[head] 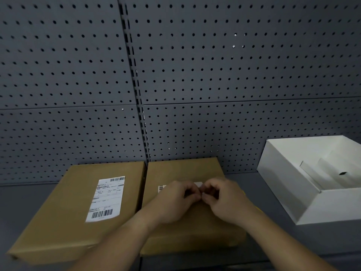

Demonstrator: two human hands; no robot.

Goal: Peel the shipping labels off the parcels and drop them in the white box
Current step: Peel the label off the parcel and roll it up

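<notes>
Two brown cardboard parcels lie side by side on a grey shelf. The left parcel [64, 208] carries a full white shipping label [106, 199] with barcodes, flat on its top. On the right parcel [181, 171] both hands meet over its label [162, 188], of which only a barcode edge at the left and a white strip at the top show. My left hand [175, 200] and my right hand [222, 200] have their fingers curled, fingertips pinched together at the label's middle. The white box [289, 192] stands open at the right.
A grey pegboard wall [175, 75] rises right behind the parcels. The white box holds folded white paper pieces [332, 173] on its floor. Bare grey shelf surface [254, 182] lies between the right parcel and the box.
</notes>
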